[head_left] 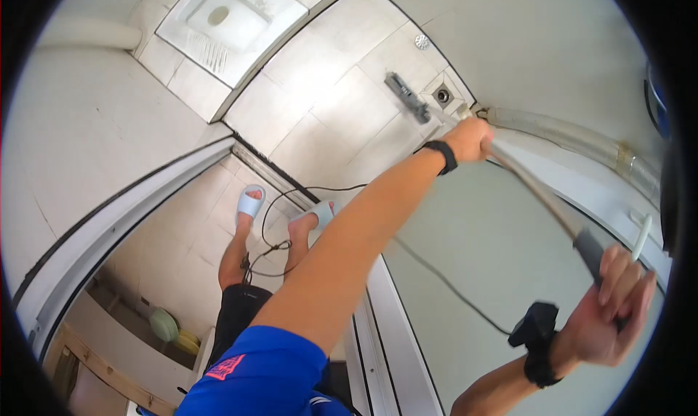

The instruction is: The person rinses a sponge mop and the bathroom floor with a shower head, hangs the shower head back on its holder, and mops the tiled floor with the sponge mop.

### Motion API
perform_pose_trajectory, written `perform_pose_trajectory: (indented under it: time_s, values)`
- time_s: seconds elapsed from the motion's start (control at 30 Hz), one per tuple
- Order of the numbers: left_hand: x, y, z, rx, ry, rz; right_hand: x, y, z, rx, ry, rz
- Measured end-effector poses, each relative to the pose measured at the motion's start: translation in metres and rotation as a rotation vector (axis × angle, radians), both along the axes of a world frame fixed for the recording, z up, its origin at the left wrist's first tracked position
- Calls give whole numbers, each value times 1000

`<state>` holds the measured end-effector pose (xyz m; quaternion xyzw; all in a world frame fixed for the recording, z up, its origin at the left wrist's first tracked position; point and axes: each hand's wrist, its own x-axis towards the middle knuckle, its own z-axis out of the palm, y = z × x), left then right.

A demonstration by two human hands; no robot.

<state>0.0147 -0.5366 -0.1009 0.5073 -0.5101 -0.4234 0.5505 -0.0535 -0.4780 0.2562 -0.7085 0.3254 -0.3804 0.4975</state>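
A long-handled floor brush [534,187] runs from the right side down to the floor; its narrow grey head [407,98] rests on the tiles beside a square drain opening. My left hand [467,140] is closed around the lower part of the pole, a black band on its wrist. Farther up, at the dark grey grip, my right hand [611,307] has its fingers curled round the handle end. A black box-shaped device [536,324] is strapped at my right wrist, with a cable running from it. The bristles cannot be made out.
A squat toilet [222,23] lies on a raised step. Near the wall are a round drain cover [422,42] and the drain opening [442,95], with a plastic-wrapped pipe [567,129]. The cable [454,285] loops near my slippers [251,204] by the door track. A white door handle [641,236] stands close to my right hand.
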Motion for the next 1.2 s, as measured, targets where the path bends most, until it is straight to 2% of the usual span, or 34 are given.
perform_pose_trajectory:
  time_s: [0.03, 0.07, 0.13, 0.2, 0.27, 0.33, 0.4, 0.43, 0.5, 0.6, 0.63, 0.7, 0.83, 0.93, 1.0, 1.03, 1.1, 1.13, 1.17, 1.2]
  values:
    - [8, 5, 10, 41, -181, -138, -7, 8, 9, 55, -101, -107]
    - [14, 10, 20, 28, -195, -147, -13, 14, 17, 115, -203, -213]
    - [18, 20, 40, 139, -274, -371, -31, 22, 30, 135, -303, -287]
    - [36, 25, 46, 69, -363, -479, -44, 21, 32, 151, -401, -358]
    - [51, 28, 24, 64, -472, -475, -57, 13, 13, 219, -528, -539]
    - [75, 37, 19, 145, -485, -363, -68, 7, -16, 292, -564, -525]
    - [85, 45, -3, 191, -488, -153, -62, 5, -51, 324, -647, -734]
    - [86, 48, -15, 192, -487, -159, -56, 5, -64, 323, -646, -739]
    - [89, 48, -35, 286, -584, -2, -41, 5, -85, 365, -652, -1043]
    - [84, 42, -57, 263, -620, -31, -52, 18, -93, 446, -709, -1003]
    - [80, 39, -62, 268, -619, -36, -56, 21, -91, 450, -706, -1008]
    - [66, 31, -59, 291, -668, -325, -67, 30, -79, 444, -622, -1043]
    - [36, 42, -51, 141, -728, -242, -78, 60, -60, 438, -589, -989]
    - [18, 57, -32, 187, -677, -341, -52, 95, -41, 335, -536, -1092]
    - [9, 78, -37, 123, -550, -421, -22, 130, -32, 207, -495, -1339]
    - [8, 91, -40, 126, -553, -441, -19, 153, -31, 210, -495, -1359]
    - [0, 111, -42, 146, -609, -664, -22, 206, -41, 234, -366, -1266]
    - [-5, 127, -45, 132, -597, -693, -20, 231, -44, 274, -252, -1306]
    - [-4, 146, -51, 156, -621, -744, -26, 261, -46, 387, -158, -1329]
    - [2, 165, -58, 178, -654, -788, -42, 302, -48, 525, 15, -1176]
